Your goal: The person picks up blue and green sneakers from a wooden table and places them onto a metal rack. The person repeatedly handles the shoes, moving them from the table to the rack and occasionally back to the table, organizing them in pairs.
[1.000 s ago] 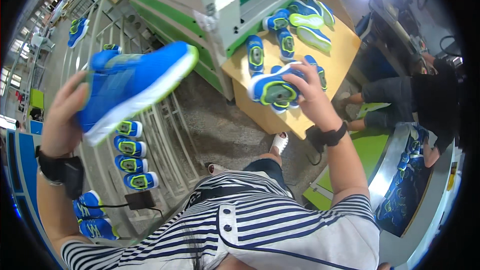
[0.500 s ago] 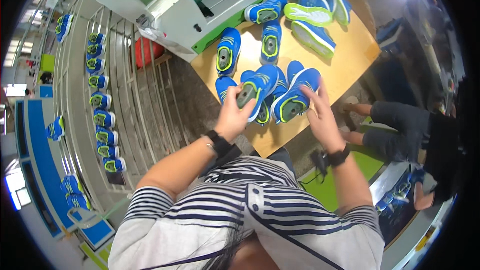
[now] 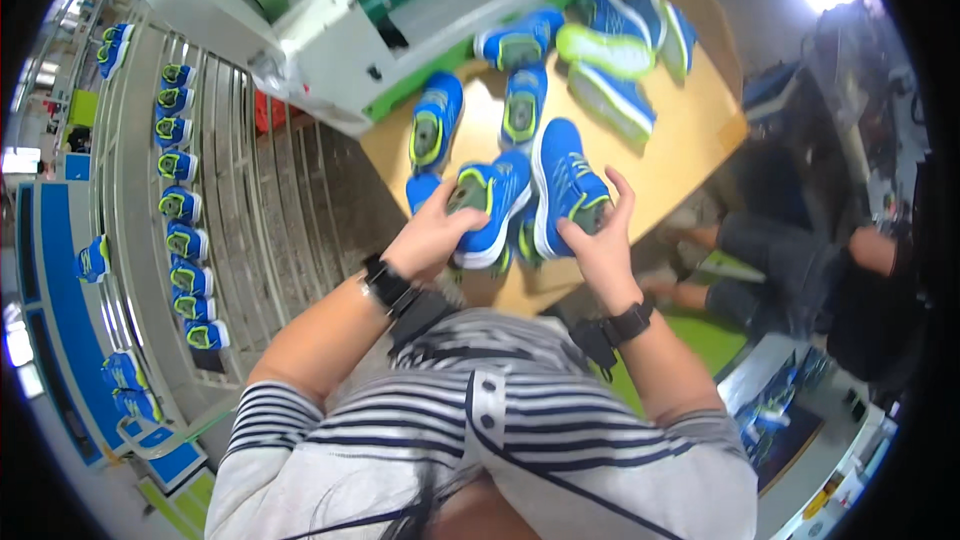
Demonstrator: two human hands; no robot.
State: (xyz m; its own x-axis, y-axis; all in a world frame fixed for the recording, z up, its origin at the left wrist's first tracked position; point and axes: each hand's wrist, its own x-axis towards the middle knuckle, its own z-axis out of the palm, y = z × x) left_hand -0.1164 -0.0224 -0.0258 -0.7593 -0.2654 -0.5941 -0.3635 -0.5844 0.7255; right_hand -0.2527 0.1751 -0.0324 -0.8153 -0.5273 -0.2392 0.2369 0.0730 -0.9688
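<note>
My left hand (image 3: pixel 432 237) is closed around the heel of a blue sneaker (image 3: pixel 508 187) with a lime-edged collar, its white sole tilted toward the right. Beside it a second blue sneaker (image 3: pixel 562 162) stands with its toe pointing away, and my right hand (image 3: pixel 606 250) grips its heel end, thumb at the collar. Dark grey inserts fill both shoe openings. Under and behind the held pair, more blue shoes show only in part. Farther back on the wooden table (image 3: pixel 690 145) are a blue sneaker (image 3: pixel 437 120) and another sneaker (image 3: pixel 523 105), both with grey inserts.
A white and green machine (image 3: pixel 330 30) borders the table's far left. At the back, shoes with a lime sole (image 3: pixel 605 50) lie beside a cardboard sheet (image 3: pixel 705 15). Left stands a metal rack (image 3: pixel 240 160) with a row of sneakers (image 3: pixel 180 205). Another person (image 3: pixel 780 260) is at the right.
The right sneaker has swung so its toe points away, and my right hand has closed on its heel. The left sneaker has tipped, its sole now facing right. The whole view has shifted slightly.
</note>
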